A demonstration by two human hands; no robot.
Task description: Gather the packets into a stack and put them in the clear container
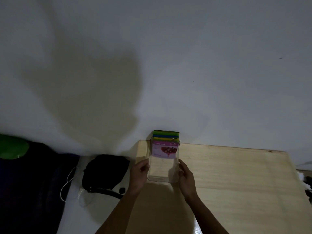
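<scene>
A dim room with a pale wall [168, 56] fills most of what I see, and a light wooden table [236, 174] runs under my view from the middle out to the right. I have both hands on the clear container [163, 173], which rests on the table near its far left corner. My left hand [139, 176] presses against its left wall and my right hand [185, 179] against its right wall, fingers curled around the sides, so the container sits clamped between the two. The packets [165, 146] are stacked inside it, at the end away from my hands, leaning toward the wall; the front one is purple with a dark red picture, and green, blue and yellow edges show above and behind it. Whether the stack reaches the container floor I cannot quite tell in this light. Beyond my left hand, off the table, lies a black bag [104, 171] with a white cable [67, 183] further left of it, and something green [12, 146] at the far left edge
</scene>
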